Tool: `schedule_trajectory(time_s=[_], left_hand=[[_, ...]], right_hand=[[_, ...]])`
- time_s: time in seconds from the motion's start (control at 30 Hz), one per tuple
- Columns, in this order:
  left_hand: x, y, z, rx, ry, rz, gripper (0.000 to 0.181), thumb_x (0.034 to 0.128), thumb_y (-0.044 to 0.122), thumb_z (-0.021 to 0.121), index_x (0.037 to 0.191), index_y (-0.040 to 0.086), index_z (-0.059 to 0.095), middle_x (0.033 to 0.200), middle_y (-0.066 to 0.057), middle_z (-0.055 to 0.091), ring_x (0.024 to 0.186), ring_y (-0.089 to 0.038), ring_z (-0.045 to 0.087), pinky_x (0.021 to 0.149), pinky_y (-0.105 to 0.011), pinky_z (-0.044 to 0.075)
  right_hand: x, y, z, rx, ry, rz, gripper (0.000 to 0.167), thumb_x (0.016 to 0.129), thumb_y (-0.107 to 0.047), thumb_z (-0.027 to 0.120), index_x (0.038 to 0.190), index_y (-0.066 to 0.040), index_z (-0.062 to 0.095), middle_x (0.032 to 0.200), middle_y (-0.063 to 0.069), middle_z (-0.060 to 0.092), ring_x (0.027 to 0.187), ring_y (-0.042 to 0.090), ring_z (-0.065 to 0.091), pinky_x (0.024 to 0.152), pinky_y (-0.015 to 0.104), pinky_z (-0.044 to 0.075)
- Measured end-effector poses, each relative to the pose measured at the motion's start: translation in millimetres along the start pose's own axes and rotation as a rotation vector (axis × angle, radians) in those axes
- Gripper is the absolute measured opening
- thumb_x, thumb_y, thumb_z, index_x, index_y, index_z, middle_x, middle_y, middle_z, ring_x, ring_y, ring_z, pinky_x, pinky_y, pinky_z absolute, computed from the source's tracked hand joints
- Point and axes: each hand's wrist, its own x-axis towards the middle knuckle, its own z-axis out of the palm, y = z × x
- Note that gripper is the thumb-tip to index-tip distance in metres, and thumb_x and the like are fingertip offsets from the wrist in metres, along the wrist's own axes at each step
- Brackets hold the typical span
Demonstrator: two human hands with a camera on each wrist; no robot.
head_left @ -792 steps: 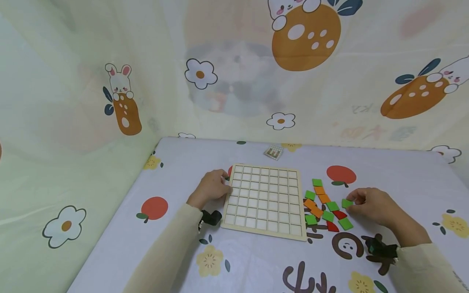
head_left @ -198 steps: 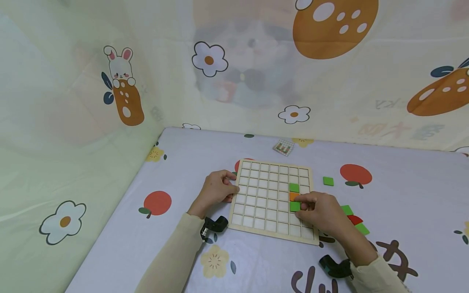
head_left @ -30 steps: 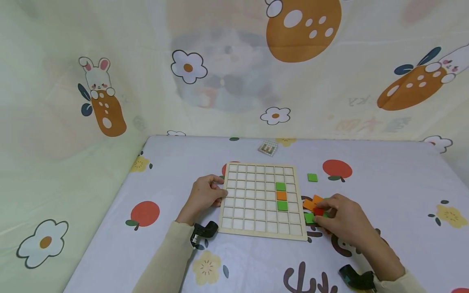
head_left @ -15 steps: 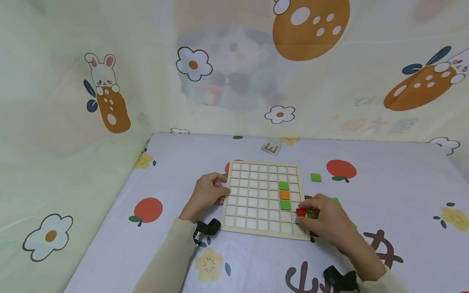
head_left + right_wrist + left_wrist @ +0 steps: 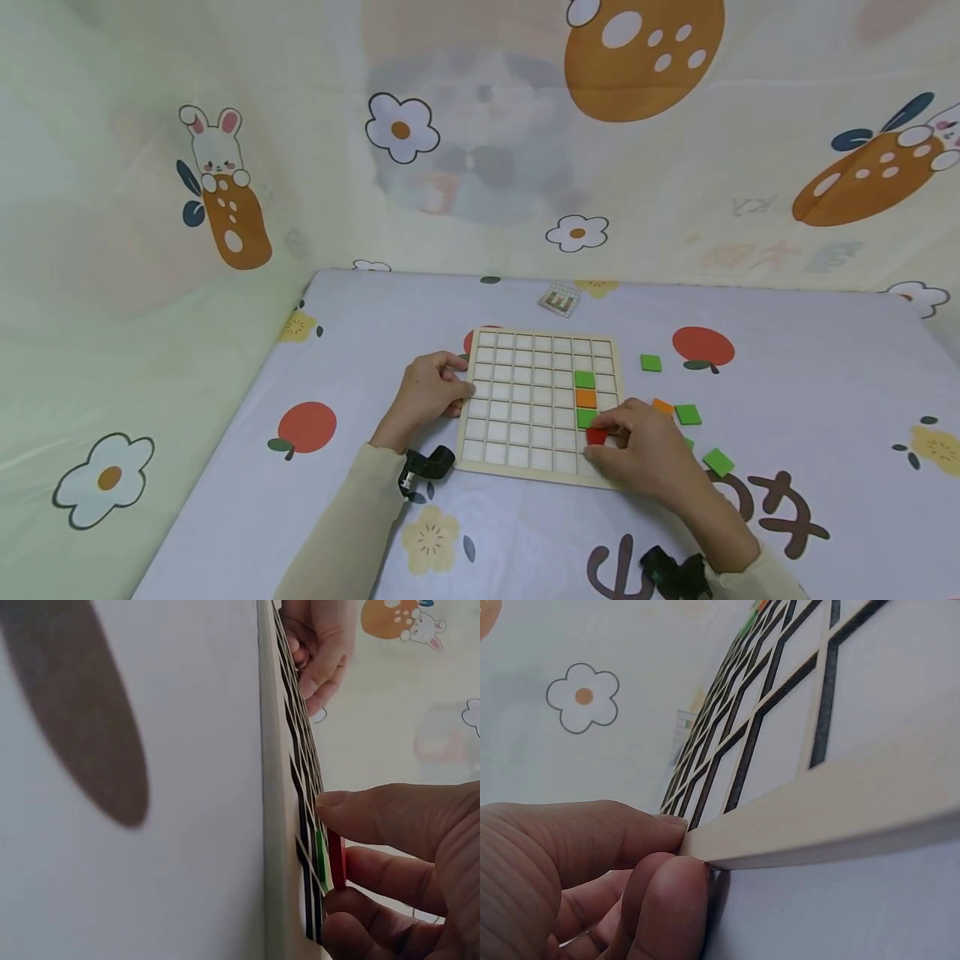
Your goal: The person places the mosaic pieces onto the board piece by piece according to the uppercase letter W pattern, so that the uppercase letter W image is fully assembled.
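- A pale backdrop (image 5: 465, 250) printed with rabbits and flowers stands behind and to the left of a cloth-covered surface (image 5: 375, 325).
- The grid board (image 5: 517, 413) lies flat between the two hands, presumably so that both reach it easily.
- The left hand (image 5: 426, 389) pinches the board's left edge, fingers and thumb closed on the rim; this looks meant to stop it sliding.
- The right hand (image 5: 651, 450) has its fingers and thumb clamped on a red piece (image 5: 596, 437), over the board just nearer the person than the lower green tile (image 5: 587, 418). Whether the piece touches the board I cannot tell. A fingertip pinch suits something so small and flat.
- Above that tile, an orange tile (image 5: 586, 399) and the upper green tile (image 5: 584, 380) fill adjoining cells, whose dividers probably keep the column straight.
- Loose green tiles (image 5: 687, 414) and a loose orange tile (image 5: 662, 406) lie to the right, handy for picking; the hand may hide more.
- A small printed card (image 5: 560, 300) lies beyond the board, seemingly visible yet out of the way.
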Motion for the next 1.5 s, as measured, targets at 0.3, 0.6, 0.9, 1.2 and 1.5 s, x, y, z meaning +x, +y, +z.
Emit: schedule_trajectory(time_s=[0.3, 0.6, 0.9, 1.2, 1.5], left_hand=[[2.4, -1.2, 0.3, -0.001, 0.000, 0.006, 0.029, 0.0878, 0.001, 0.079, 0.115, 0.002, 0.069, 0.080, -0.007, 0.063, 0.052, -0.011, 0.061, 0.049, -0.022, 0.056], [3.2, -2.1, 0.8, -0.005, 0.002, 0.005, 0.029, 0.0878, 0.000, 0.078, 0.115, 0.001, 0.068, 0.080, -0.006, 0.062, 0.052, -0.011, 0.060, 0.049, -0.021, 0.055], [2.1, -1.6, 0.7, 0.002, 0.004, 0.005, 0.029, 0.0880, 0.000, 0.078, 0.115, 0.002, 0.068, 0.079, -0.007, 0.062, 0.051, -0.011, 0.060, 0.048, -0.021, 0.055], [2.2, -1.3, 1.1, -0.007, -0.001, 0.014, 0.028, 0.0875, -0.001, 0.078, 0.114, 0.001, 0.068, 0.078, -0.007, 0.062, 0.051, -0.011, 0.060, 0.048, -0.021, 0.054], [2.4, -2.4, 0.6, -0.012, 0.000, 0.016, 0.029, 0.0871, -0.001, 0.078, 0.114, 0.001, 0.068, 0.079, -0.007, 0.063, 0.052, -0.011, 0.060, 0.049, -0.021, 0.054]], right_hand=[[1.2, -1.7, 4.3, -0.010, 0.001, -0.013, 0.024, 0.079, -0.017, 0.089, 0.100, -0.008, 0.080, 0.086, 0.002, 0.059, 0.077, 0.017, 0.051, 0.062, 0.027, 0.043], [0.1, -7.3, 7.3, -0.029, 0.016, -0.006, 0.026, 0.078, -0.018, 0.091, 0.098, -0.007, 0.080, 0.084, 0.003, 0.056, 0.077, 0.017, 0.050, 0.060, 0.026, 0.040], [-0.1, -8.9, 9.8, -0.040, 0.028, 0.005, 0.027, 0.078, -0.020, 0.091, 0.099, -0.007, 0.080, 0.084, 0.003, 0.057, 0.077, 0.017, 0.049, 0.061, 0.028, 0.040], [-0.2, -10.3, 11.4, -0.068, 0.043, 0.011, 0.027, 0.078, -0.021, 0.091, 0.099, -0.007, 0.081, 0.086, 0.004, 0.057, 0.077, 0.018, 0.049, 0.061, 0.028, 0.040], [0.7, -9.7, 12.7, -0.086, 0.046, 0.008, 0.029, 0.078, -0.022, 0.092, 0.099, -0.007, 0.081, 0.085, 0.003, 0.056, 0.077, 0.018, 0.048, 0.061, 0.028, 0.039]])
